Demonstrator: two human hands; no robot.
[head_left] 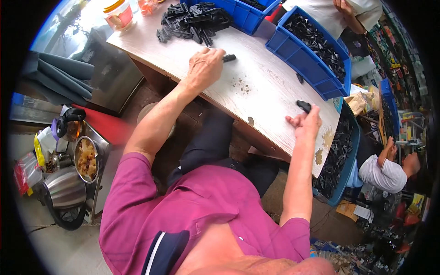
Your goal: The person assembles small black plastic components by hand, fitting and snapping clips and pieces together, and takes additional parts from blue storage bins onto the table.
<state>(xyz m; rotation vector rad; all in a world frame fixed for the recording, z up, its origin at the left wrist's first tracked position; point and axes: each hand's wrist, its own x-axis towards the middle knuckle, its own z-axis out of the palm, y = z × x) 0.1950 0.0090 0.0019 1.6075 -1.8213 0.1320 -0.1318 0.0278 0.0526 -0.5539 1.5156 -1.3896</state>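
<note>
Head view looks down on my two hands over the pale wooden counter [256, 78]. My left hand [205, 66] rests knuckles up, its grip closed on a small black plastic part [228, 57] that pokes out past the fingers. My right hand [306, 122] pinches another black part [303, 106] near the counter's edge. A heap of black parts [192, 20] lies beyond, beside a blue bin [302, 59].
</note>
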